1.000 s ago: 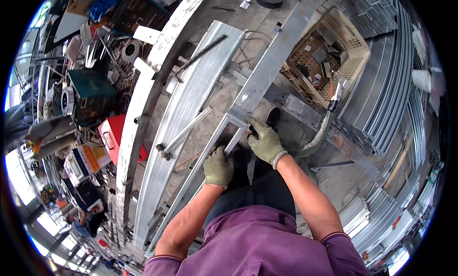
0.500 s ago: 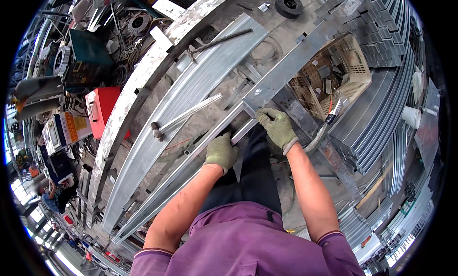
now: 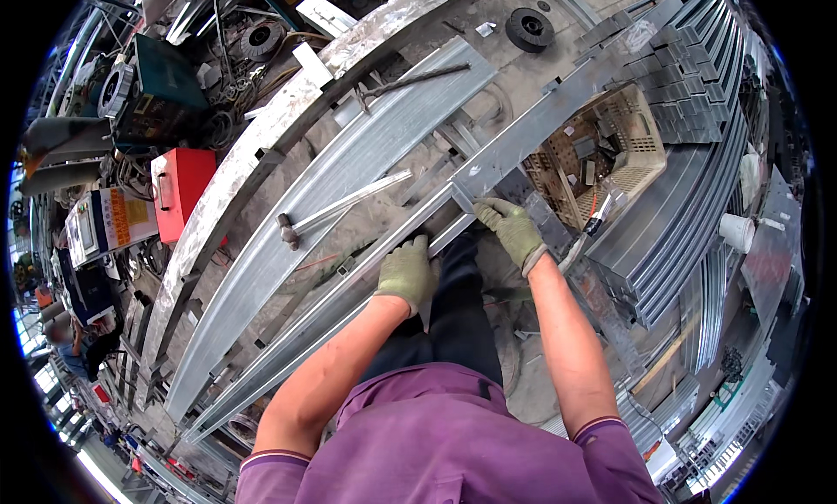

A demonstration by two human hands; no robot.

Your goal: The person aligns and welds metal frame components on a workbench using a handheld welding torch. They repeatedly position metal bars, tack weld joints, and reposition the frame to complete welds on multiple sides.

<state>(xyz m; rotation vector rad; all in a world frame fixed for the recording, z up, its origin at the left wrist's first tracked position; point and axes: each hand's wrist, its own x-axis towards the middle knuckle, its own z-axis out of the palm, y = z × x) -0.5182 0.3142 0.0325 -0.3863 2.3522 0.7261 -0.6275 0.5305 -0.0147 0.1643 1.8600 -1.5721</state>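
Note:
A long galvanized steel channel [image 3: 324,302] runs from the lower left to the middle, its open side facing up. My left hand [image 3: 407,273], in a green work glove, is closed over its near edge a little short of the end. At that end my right hand [image 3: 510,232], gloved alike, has its fingers curled against the near corner; the fingertips are partly hidden. The channel's end meets a wide flat steel beam [image 3: 523,136] that stretches to the upper right. A hammer [image 3: 289,232] rests beyond my left hand on a broad ribbed steel section [image 3: 327,168].
A beige plastic basket [image 3: 647,166] with scraps stands right of the beam. Stacked steel channels [image 3: 689,216] fill the right side. A curved-looking white-stained beam [image 3: 231,177], a red metal box [image 3: 183,190] and machines lie left. A black wire spool [image 3: 529,30] sits far off; another person [image 3: 77,351] is at the far left.
The view has shifted slightly. Both hands stay at the channel's end, and more of the channel's inside shows between its two edges there.

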